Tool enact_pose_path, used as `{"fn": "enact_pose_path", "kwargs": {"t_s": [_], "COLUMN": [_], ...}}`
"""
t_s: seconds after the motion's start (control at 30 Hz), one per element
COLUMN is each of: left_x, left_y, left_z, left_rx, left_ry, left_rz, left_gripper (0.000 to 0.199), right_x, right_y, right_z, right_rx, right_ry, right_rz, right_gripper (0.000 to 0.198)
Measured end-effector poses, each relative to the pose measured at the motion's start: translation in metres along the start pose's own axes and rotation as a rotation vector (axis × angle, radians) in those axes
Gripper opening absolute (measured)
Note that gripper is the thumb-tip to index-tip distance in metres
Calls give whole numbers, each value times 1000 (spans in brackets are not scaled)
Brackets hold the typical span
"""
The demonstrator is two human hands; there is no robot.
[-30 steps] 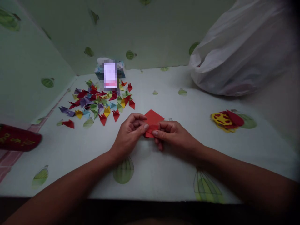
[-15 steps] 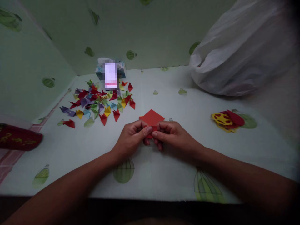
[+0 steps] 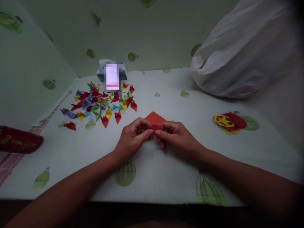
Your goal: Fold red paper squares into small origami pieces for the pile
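Note:
A piece of red paper (image 3: 154, 118) is held between my two hands over the middle of the table, its pointed corner facing away from me. My left hand (image 3: 136, 134) pinches its left side near the lower edge, thumb on top. From the other side my right hand (image 3: 172, 133) grips it, and the two thumb tips almost meet. A fold shows as a darker band by the thumbs; the fingers hide much of the lower part. Beyond my left hand lies a pile of folded paper pieces (image 3: 108, 113) in red, yellow, green, blue and purple.
Behind the pile a lit phone (image 3: 112, 77), pixelated, leans against a tissue box (image 3: 123, 71). Yellow and red paper cut-outs (image 3: 224, 122) lie to the right. A large white plastic bag (image 3: 235, 63) stands at the back right. A dark red object with gold markings (image 3: 21, 139) is at the left edge.
Both hands have shifted slightly on the red paper, and the fingers of my left hand curl in more. Less of the paper's lower part shows below the thumbs.

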State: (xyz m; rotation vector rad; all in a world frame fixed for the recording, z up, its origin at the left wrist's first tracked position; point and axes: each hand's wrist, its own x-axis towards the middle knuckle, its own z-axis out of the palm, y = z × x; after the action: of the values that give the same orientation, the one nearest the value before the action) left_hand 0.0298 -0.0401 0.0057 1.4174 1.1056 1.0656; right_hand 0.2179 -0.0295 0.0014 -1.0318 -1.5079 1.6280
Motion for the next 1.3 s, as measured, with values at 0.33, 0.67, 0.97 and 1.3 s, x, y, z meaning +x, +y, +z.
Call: {"fn": "enact_pose_path", "kwargs": {"t_s": [0.33,0.67,0.97,1.3], "left_x": [0,1,1,0], "left_y": [-2,-3,-2,0], "left_z": [1,1,2,4], "left_rx": [-4,1,-21,-97], "left_ry": [45,44,76,86], "left_rz": [-32,-70,-103,-100], "left_gripper": [15,18,17,22], "right_x": [0,0,-2,-2], "right_y": [0,1,2,2], "right_z": [1,2,3,3], "right_rx": [-22,-36,-10,63], "right_ry": [9,21,3,-3], "right_rz": [-8,-16,-36,-13], "right_gripper": [29,27,31,30]}}
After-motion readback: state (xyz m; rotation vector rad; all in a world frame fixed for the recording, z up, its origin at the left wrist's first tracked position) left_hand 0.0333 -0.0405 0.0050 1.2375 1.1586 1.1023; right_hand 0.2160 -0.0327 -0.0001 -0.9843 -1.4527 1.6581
